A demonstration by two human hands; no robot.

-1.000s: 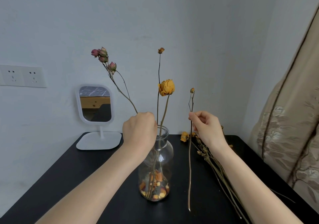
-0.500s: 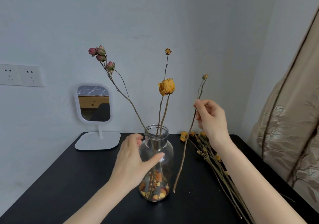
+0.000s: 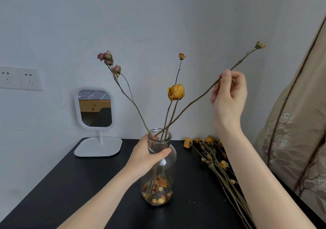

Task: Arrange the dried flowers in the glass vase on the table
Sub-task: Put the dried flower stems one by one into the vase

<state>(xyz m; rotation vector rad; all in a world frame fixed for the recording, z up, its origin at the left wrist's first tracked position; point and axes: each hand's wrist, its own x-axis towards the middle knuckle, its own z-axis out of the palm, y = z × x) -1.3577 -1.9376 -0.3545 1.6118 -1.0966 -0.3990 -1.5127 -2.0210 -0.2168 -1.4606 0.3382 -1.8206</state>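
Since half a second ago, my right hand has risen and swung right, and the lower end of the long stem now sits at the mouth of the glass vase instead of hanging beside it. My left hand has shifted up to the neck.

Current state: my right thumb and fingertips pinch the stem well above its midpoint; the stem lies steeply tilted, with its small bud high to the right. My left fingers wrap the vase neck, thumb across the front. The vase stands on the black table and already holds the pink buds and the yellow rose. The remaining dried flowers lie on the table to its right.

Procedure, in my judgement: hold the vase firm, bring the stem closer to upright, then feed it down slowly between the standing stems. Keep the pinch light; dry stems snap easily.
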